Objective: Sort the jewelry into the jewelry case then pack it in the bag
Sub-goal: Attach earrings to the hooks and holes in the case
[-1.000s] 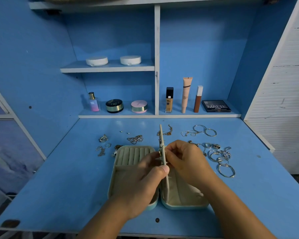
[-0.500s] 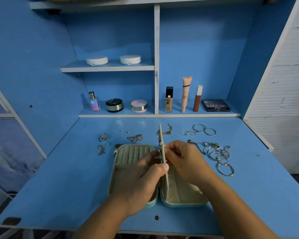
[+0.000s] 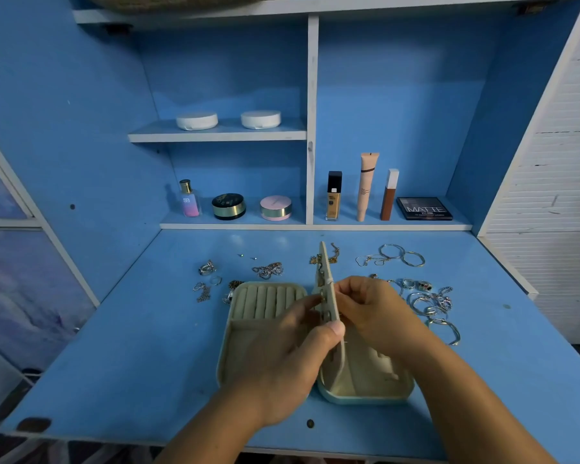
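Left hand (image 3: 292, 349) gripping the upright flap (image 3: 325, 272), right hand (image 3: 375, 313) pinching a tiny piece (image 3: 322, 298) against it, we risked fumbling it.

The 2 bare forearms come in over the near edge of the desk and converge toward its middle. The left hand (image 3: 288, 356) lies back-up, its thumb (image 3: 336, 329) pressed along the near edge of the upright divider flap (image 3: 325, 272) while its fingers reach round to the flap's left face, gripping it between them. The right hand (image 3: 377, 316) sits just across from it, wrist slightly raised, its fingers (image 3: 344, 291) curled and bunched with the thumb against the flap's right face, pinching there. The 2 hands nearly touch.
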{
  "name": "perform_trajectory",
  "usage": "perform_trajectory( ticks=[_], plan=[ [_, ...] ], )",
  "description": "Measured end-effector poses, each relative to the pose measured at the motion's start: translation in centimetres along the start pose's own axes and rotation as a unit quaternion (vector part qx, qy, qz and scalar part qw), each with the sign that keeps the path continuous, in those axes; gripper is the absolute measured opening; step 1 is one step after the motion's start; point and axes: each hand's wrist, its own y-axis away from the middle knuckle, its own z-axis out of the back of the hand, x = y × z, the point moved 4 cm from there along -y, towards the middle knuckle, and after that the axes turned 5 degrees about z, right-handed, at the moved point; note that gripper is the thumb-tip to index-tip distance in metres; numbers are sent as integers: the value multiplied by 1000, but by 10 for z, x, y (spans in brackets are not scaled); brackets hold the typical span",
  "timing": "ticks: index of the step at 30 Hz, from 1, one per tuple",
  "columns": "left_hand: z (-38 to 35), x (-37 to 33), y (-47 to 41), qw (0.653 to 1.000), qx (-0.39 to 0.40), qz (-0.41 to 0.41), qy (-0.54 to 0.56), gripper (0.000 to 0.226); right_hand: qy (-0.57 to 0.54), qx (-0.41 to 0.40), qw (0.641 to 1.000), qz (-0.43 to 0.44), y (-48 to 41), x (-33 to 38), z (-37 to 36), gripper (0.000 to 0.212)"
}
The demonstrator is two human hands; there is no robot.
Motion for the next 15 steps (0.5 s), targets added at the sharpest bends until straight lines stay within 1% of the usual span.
perform_trajectory(
  ticks=[1,2,3,4,5,6,7,9,11,15],
  plan=[
    [-1,-3,2,1000,-14,-4,-17,33,-35,-1,999,-7,3,4,3,16],
    [-2,-6,4,999,-26,-9,-36,30,-92,-8,996,-16,8,9,6,19],
    [-4,-6,6,997,-38,-18,-59,38,-147,-17,989,-29,13,14,9,23],
    [-5,-5,6,994,-50,-31,-90,52,-182,-23,982,-37,19,17,12,27],
    [-7,-1,6,991,-59,-44,-116,67,-188,-28,981,-38,25,20,14,30],
    [-9,4,6,989,-61,-51,-128,78,-165,-32,985,-32,29,20,17,31],
    [-9,7,6,988,-60,-55,-134,82,-127,-38,991,-22,32,17,19,30],
    [-6,11,5,983,-61,-76,-155,73,-39,-55,998,4,37,15,24,25],
    [3,12,4,976,-76,-103,-174,59,59,-75,995,16,42,11,30,23],
    [35,23,-5,964,-147,-125,-181,46,166,-74,983,11,49,-3,38,19]
  ],
)
